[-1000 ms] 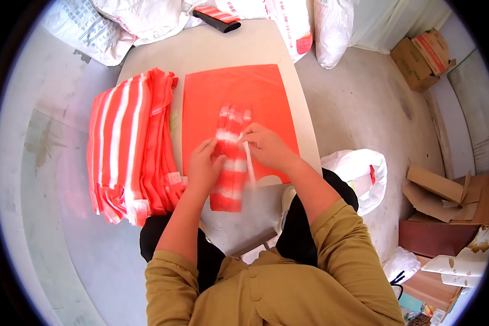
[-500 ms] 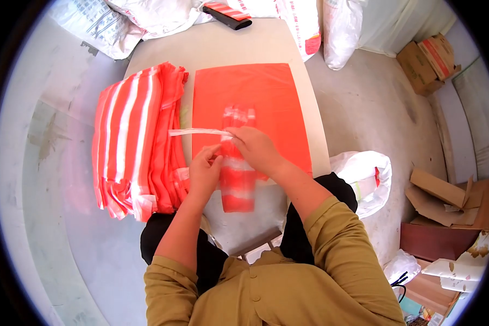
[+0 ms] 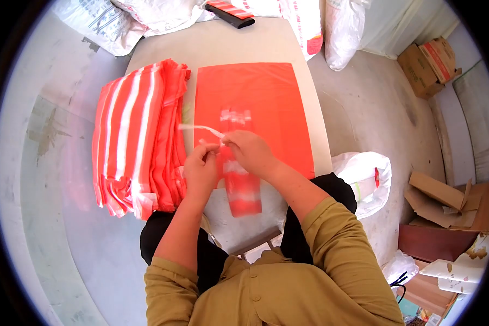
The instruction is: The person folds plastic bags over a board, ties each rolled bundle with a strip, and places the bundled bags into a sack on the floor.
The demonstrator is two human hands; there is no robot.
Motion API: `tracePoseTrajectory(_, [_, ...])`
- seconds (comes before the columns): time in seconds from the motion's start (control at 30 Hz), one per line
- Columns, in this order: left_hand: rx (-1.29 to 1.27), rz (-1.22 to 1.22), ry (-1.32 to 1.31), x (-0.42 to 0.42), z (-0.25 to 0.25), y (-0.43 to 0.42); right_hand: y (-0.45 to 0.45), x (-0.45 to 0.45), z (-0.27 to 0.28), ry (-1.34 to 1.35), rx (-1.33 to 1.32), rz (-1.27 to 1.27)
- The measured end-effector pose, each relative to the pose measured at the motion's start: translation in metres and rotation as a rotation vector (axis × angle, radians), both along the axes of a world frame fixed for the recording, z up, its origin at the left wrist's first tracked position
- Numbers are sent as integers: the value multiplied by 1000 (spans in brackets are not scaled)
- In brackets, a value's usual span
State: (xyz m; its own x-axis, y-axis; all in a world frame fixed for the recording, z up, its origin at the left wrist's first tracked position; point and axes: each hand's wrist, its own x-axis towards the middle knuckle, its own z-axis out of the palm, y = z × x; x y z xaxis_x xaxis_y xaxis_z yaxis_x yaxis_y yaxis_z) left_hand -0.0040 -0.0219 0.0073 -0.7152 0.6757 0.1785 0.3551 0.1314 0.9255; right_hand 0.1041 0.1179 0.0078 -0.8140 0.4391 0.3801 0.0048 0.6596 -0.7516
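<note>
A folded red-and-white striped bundle [image 3: 242, 190] lies lengthwise over the front part of a flat red sheet [image 3: 266, 98], its near end past the sheet's edge. My right hand [image 3: 249, 152] pinches a thin white strip [image 3: 204, 128] above the bundle; the strip's loose end points left. Close by on the left, my left hand [image 3: 202, 168] has its fingers pressed together at the bundle's left side, near the strip. Whatever lies between those fingertips is too small to make out. A thick stack of striped red-and-white plastic [image 3: 127, 130] stands left of the sheet.
The pale table [image 3: 174, 46] carries the sheet, with a black and striped roll [image 3: 231, 15] at its far edge. White sacks [image 3: 163, 13] stand behind. An open white bag [image 3: 372, 182] is at the right, with cardboard boxes [image 3: 426, 65] farther off.
The strip swung from hanging at the bundle's right to pointing left, carried by my right hand. Its loose end has since bent. The bundle's near end has shifted slightly right.
</note>
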Motion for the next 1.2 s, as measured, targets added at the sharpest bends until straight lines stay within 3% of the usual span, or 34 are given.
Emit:
tracePoseTrajectory(0.17, [38,-90,35,2,8,-3,0,-4,-2,38,204,97])
tracePoseTrajectory(0.23, [-2,-137,90,8,20,-1,0,-5,-12,-1,150,100])
tracePoseTrajectory(0.33, [167,-122,67,17,24,3,-1,-8,-19,26,71,91])
tracePoseTrajectory(0.47, [-33,-46,122,11,23,2,0,-10,-21,89,32,75])
tracePoseTrajectory(0.57, [-101,-121,195,-5,-7,3,1,-8,-14,3,-70,85])
tracePoseTrajectory(0.67, [-151,-84,173,-7,-8,2,-6,-6,-5,48,-394,21])
tracePoseTrajectory(0.77, [-167,-46,76,-7,-8,5,-5,-2,-2,-18,-244,-14])
tracePoseTrajectory(0.87, [-153,-56,33,-8,-18,7,7,-3,-23,46,318,53])
tracePoseTrajectory(1.03, [-154,-145,230,-2,-3,8,-1,4,-2,41,331,0])
tracePoseTrajectory(1.2, [-157,-159,185,-1,-3,9,4,4,-6,2,418,-52])
